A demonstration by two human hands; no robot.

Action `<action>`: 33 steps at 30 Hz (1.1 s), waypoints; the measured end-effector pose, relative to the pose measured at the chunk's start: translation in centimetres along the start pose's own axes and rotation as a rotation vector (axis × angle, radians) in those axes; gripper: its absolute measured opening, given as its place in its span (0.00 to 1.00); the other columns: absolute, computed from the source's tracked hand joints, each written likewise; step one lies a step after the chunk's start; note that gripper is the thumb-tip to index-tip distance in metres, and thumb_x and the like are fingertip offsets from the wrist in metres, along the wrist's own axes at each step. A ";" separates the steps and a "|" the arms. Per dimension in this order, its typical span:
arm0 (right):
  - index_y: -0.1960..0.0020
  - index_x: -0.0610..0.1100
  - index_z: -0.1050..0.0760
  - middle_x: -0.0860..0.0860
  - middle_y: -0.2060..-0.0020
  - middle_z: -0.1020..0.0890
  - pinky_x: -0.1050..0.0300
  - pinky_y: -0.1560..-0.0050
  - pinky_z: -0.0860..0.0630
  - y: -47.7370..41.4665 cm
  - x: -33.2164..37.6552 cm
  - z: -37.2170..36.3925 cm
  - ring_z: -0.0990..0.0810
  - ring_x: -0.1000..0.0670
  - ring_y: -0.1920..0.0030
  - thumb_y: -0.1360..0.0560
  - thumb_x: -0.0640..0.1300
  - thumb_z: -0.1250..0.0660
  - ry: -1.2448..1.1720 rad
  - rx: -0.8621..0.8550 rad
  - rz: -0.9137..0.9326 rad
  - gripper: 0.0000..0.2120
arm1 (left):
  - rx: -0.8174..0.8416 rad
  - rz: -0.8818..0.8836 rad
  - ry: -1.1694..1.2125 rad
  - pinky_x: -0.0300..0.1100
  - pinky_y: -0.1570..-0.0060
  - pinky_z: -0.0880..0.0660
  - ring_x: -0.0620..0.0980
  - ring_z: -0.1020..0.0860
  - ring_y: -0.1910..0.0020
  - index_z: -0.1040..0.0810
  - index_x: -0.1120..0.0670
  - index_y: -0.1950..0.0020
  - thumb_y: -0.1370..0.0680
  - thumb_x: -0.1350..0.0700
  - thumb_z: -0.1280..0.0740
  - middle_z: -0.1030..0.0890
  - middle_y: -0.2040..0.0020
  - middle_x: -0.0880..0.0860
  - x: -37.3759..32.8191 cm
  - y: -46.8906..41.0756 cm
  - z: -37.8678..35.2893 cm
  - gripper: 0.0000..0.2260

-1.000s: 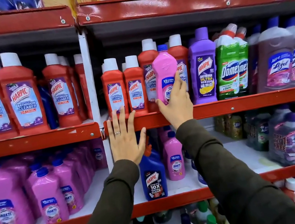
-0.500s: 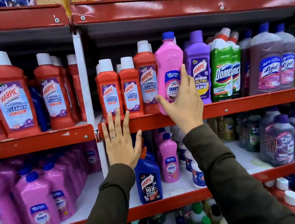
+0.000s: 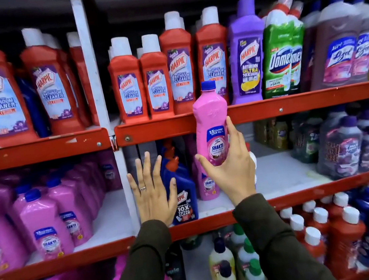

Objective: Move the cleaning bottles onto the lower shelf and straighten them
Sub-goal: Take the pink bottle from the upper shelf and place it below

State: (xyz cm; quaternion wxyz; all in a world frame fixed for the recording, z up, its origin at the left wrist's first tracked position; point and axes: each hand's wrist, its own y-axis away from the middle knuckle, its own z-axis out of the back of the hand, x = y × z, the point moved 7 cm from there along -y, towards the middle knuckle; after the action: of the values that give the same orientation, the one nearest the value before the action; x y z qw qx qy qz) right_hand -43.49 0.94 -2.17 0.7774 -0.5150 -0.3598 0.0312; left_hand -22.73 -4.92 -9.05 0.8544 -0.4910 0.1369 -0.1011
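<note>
My right hand (image 3: 233, 175) grips the lower part of a pink Shakti bottle (image 3: 212, 120) with a blue cap. The bottle is upright in the air in front of the red edge of the upper shelf (image 3: 295, 103). My left hand (image 3: 152, 192) is spread flat with nothing in it, in front of a blue Harpic bottle (image 3: 183, 196) on the lower shelf (image 3: 280, 172). Behind my right hand, another small pink Shakti bottle (image 3: 207, 185) stands on that lower shelf, partly hidden.
Red Harpic bottles (image 3: 155, 78) line the upper shelf, with a purple Harpic (image 3: 247, 54), green Domex (image 3: 281, 53) and Lizol bottles (image 3: 344, 45) to the right. Large pink Shakti bottles (image 3: 43, 224) fill the lower left bay. A white upright post (image 3: 91, 65) divides the bays.
My right hand has lifted the pink bottle off the upper shelf and lowered it in front of the shelf edge. My left hand has dropped a little and stays spread.
</note>
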 end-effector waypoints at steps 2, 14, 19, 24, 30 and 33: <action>0.19 0.49 0.45 0.49 0.29 0.27 0.49 0.40 0.19 1.4 -1.4 -0.8 0.24 0.48 0.31 0.32 0.60 0.23 -0.023 0.037 -0.023 0.49 | 0.042 0.018 0.012 0.56 0.18 0.61 0.58 0.51 0.17 0.43 0.54 0.18 0.19 0.46 0.42 0.44 0.16 0.58 0.5 1.2 -0.8 0.30; 0.19 0.49 0.51 0.47 0.28 0.36 0.47 0.40 0.20 7.0 -8.4 -6.0 0.28 0.43 0.28 0.33 0.55 0.20 -0.003 0.280 -0.174 0.54 | 0.468 0.281 0.066 0.54 0.19 0.48 0.58 0.40 0.19 0.43 0.59 0.18 0.24 0.32 0.56 0.37 0.19 0.58 2.8 8.5 -6.3 0.42; 0.22 0.47 0.47 0.48 0.32 0.35 0.42 0.36 0.20 8.0 -10.7 -8.0 0.26 0.44 0.31 0.34 0.51 0.18 -0.037 0.351 -0.243 0.51 | 0.538 0.278 0.007 0.54 0.19 0.47 0.60 0.38 0.20 0.35 0.57 0.22 0.22 0.32 0.51 0.31 0.22 0.58 3.4 9.7 -7.9 0.38; 0.21 0.45 0.47 0.45 0.31 0.35 0.44 0.35 0.21 8.6 -11.5 -9.0 0.26 0.44 0.31 0.34 0.48 0.18 -0.024 0.357 -0.242 0.51 | 0.519 0.228 -0.030 0.56 0.20 0.43 0.61 0.35 0.22 0.29 0.56 0.26 0.20 0.34 0.47 0.27 0.25 0.58 3.6 9.7 -8.1 0.33; 0.21 0.43 0.47 0.44 0.30 0.35 0.47 0.33 0.22 8.8 -11.8 -9.2 0.26 0.45 0.30 0.33 0.46 0.18 -0.023 0.357 -0.252 0.52 | 0.507 0.219 -0.032 0.57 0.21 0.41 0.61 0.33 0.23 0.29 0.57 0.26 0.21 0.33 0.50 0.26 0.27 0.59 3.6 10.0 -8.2 0.35; 0.20 0.43 0.48 0.43 0.31 0.35 0.47 0.34 0.21 9.0 -11.6 -9.0 0.26 0.45 0.31 0.32 0.46 0.18 0.003 0.357 -0.242 0.52 | 0.514 0.213 -0.020 0.58 0.21 0.40 0.61 0.33 0.23 0.30 0.57 0.26 0.19 0.35 0.45 0.26 0.26 0.59 3.6 10.2 -8.4 0.31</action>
State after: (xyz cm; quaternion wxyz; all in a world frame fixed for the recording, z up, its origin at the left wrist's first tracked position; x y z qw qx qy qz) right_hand -43.86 -6.78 -17.60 0.8549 -0.3219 -0.4068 0.0001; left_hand -21.69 -7.77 -22.36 0.9581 -0.2418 0.1491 -0.0373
